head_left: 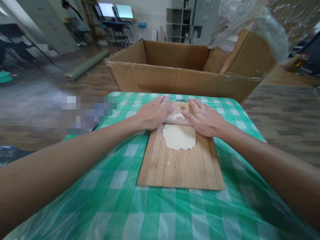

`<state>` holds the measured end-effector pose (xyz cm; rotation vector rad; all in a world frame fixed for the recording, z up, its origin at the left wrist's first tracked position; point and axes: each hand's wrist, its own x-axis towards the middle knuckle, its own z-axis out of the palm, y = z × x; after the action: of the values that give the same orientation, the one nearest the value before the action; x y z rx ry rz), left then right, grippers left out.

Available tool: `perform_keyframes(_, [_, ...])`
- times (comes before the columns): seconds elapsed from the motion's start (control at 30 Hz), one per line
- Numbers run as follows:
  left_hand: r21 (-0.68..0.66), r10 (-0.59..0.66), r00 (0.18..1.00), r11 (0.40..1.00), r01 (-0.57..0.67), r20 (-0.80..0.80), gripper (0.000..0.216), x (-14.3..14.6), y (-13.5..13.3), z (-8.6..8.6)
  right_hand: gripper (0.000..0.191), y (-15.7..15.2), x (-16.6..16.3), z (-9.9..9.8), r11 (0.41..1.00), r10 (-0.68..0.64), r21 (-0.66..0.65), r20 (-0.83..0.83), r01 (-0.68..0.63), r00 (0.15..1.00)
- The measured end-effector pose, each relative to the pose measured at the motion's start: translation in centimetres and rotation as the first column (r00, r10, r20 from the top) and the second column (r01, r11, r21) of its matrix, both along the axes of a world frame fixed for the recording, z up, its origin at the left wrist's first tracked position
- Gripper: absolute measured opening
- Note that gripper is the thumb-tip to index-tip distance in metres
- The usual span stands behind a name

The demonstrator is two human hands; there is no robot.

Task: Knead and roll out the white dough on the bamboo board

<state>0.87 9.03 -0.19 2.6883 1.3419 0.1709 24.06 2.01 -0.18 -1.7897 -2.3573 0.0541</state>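
A pale wooden rolling pin [178, 119] lies crosswise near the far end of a wooden cutting board [180, 170]. My left hand [155, 113] rests flat over the pin's left end, fingers stretched forward. On its right end lies my right hand [204, 117], palm down, with the thumb spread inward along the pin. Both palms hide the pin's ends. A thin, flattened sheet of cream-coloured dough [179, 137] with a ragged near edge extends from under the pin toward me. Small dough crumbs dot the bare board.
Under the board is a table with a green-and-white checked plastic cover [120, 196]. Just past its far edge stands a large open cardboard box [172, 78] with clear plastic wrap [270, 36]. A long roll [86, 65] lies on the floor; a person [75, 21] sits at the back left.
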Motion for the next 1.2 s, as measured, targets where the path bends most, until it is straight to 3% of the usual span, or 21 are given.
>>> perform_keyframes(0.37, [-0.005, -0.046, 0.999, 0.999, 0.046, -0.029, 0.079, 1.0, 4.0, -0.5, 0.102, 3.1, 1.0, -0.2, 0.993, -0.026, -0.116, -0.069, 0.018, 0.997])
perform_keyframes(0.53, [-0.055, -0.049, 0.997, 0.997, 0.046, -0.053, 0.079, 1.5, 5.9, -1.0, 0.086, 5.0, 1.9, -0.7, 0.986, 0.153, -0.070, 0.013, -0.152, 0.988])
perform_keyframes(0.63, [-0.010, -0.096, 0.992, 0.995, 0.095, -0.080, 0.070, 1.6, 6.2, -1.1, 0.075, 5.3, 2.0, -0.6, 0.977, 0.210, -0.042, 0.090, -0.207, 0.973])
perform_keyframes(0.7, [0.030, -0.104, 0.991, 0.994, 0.107, -0.083, 0.068, 1.4, 5.7, -1.1, 0.073, 4.5, 1.8, -0.4, 0.979, 0.203, 0.006, 0.116, -0.205, 0.972])
perform_keyframes(0.83, [0.100, -0.063, 0.998, 0.993, 0.064, -0.009, 0.076, 0.7, 3.1, -1.1, 0.081, 1.6, 0.6, -0.2, 0.991, 0.070, 0.107, 0.068, -0.077, 0.995])
perform_keyframes(1.03, [0.098, 0.022, 0.997, 0.995, -0.028, 0.068, 0.082, -0.5, -1.2, -1.2, 0.084, -2.4, -0.9, -0.6, 0.990, 0.007, 0.140, 0.019, -0.009, 1.000])
perform_keyframes(1.2, [0.116, 0.002, 0.999, 0.993, -0.008, 0.051, 0.081, -1.2, -3.5, -1.0, 0.082, -5.4, -2.0, -0.7, 0.987, -0.085, 0.136, -0.022, 0.087, 0.996])
